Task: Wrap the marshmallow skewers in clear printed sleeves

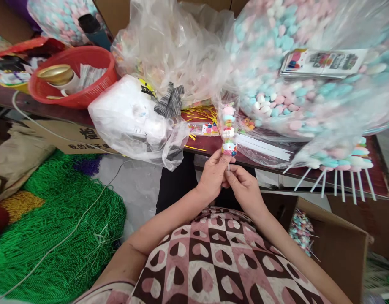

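Upright in front of me is a wrapped marshmallow skewer [228,126], pink, blue and white pieces in a clear printed sleeve on a white stick. My left hand [213,172] pinches the lower end of the sleeve. Just below it, my right hand [244,185] is closed around the stick, its fingers partly hidden. Behind the skewer, yellow twist ties [202,113] lie spread on the dark red table [199,153] near a printed sleeve [203,128]. White sticks [264,147] lie in clear plastic to the right.
A large bag of marshmallows [286,105] carries a stack of printed sleeves [324,63]. Several marshmallow skewers [349,162] overhang the table's right edge above a cardboard box [333,245]. At left are a red basket [105,80], a white plastic bag [124,114] and green cords [64,219].
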Available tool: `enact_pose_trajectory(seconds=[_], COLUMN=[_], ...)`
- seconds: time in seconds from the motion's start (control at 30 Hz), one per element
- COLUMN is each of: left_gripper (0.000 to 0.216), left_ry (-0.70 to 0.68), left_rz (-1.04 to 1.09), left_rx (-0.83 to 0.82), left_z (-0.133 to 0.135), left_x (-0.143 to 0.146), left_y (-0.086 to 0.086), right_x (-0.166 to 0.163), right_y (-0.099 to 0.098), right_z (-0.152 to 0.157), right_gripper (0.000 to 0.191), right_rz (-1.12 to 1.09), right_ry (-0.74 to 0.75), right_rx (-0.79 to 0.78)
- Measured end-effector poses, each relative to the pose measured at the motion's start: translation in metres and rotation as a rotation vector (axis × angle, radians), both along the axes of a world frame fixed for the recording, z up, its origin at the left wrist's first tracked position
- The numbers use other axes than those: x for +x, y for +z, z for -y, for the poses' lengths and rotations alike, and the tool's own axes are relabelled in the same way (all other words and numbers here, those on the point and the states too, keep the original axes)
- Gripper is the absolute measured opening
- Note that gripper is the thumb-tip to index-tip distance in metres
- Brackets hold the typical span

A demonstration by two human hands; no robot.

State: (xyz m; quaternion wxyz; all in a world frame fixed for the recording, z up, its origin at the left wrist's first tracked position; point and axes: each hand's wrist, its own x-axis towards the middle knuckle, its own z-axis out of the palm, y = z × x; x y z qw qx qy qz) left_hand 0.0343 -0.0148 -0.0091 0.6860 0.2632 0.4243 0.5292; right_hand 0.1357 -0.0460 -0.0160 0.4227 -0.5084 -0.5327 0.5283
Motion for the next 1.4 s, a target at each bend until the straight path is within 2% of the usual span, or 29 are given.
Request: enact_pose_trajectory(seconds=[0.1, 0.23, 0.3, 0.4, 0.47, 0.53, 0.73, 0.87, 0.93, 1.03, 1.13, 1.23, 1.33, 1.4], left_gripper=[0.026, 0.026, 0.027, 0.026, 0.024, 0.022, 0.034, 0.034, 0.026, 0.016, 0.018, 0.018, 0.017, 0.019], left_ry=[-0.019, 0.14, 0.191, 0.209, 0.186, 0.144, -0.065, -0.094, -0.098, -0.157, -0.17, -0.114, -0.078, -0.056], left_rz=[-0.307, -0.893, -1.058, -1.147, -1.115, -0.986, -0.319, -0.055, 0.051, 0.19, 0.282, 0.259, 0.158, 0.094], left_rx=[0.204, 0.601, 0.718, 0.799, 0.812, 0.753, 0.322, 0.108, 0.005, -0.093, -0.085, -0.087, -0.099, -0.078], left_z=[-0.002, -0.012, -0.017, -0.02, -0.019, -0.015, -0.004, -0.006, -0.008, -0.008, -0.006, -0.006, -0.007, -0.008], left_x=[-0.011, -0.029, -0.033, -0.033, -0.031, -0.028, -0.017, -0.013, -0.013, -0.013, -0.012, -0.01, -0.009, -0.01], left_y=[-0.001, -0.005, -0.006, -0.007, -0.007, -0.006, -0.004, 0.003, 0.007, 0.013, 0.014, 0.01, 0.004, 0.002], right_x=[-0.001, -0.001, -0.001, -0.001, 0.0, 0.0, -0.001, 0.003, 0.005, 0.005, 0.002, 0.001, 0.007, 0.014], right_y=[-0.001, 0.002, 0.004, 0.006, 0.007, 0.006, 0.002, 0.006, 0.01, 0.014, 0.014, 0.012, 0.011, 0.013], right_z=[0.001, 0.005, 0.006, 0.006, 0.006, 0.006, 0.005, 0.003, 0.002, 0.002, 0.003, 0.003, -0.001, -0.006], right_gripper=[0.019, 0.022, 0.025, 0.027, 0.027, 0.026, 0.021, 0.02, 0.019, 0.019, 0.019, 0.023, 0.033, 0.038], right_rz=[-0.119, -0.133, -0.073, 0.018, 0.015, -0.053, -0.351, -0.294, -0.249, -0.309, -0.389, -0.357, -0.115, 0.121], right_ry=[-0.049, -0.073, -0.071, -0.048, -0.025, -0.01, -0.035, 0.006, 0.019, 0.021, 0.033, 0.059, 0.103, 0.072], right_rx=[-0.052, -0.09, -0.079, -0.042, -0.043, -0.075, -0.193, -0.215, -0.226, -0.279, -0.319, -0.331, -0.278, -0.145])
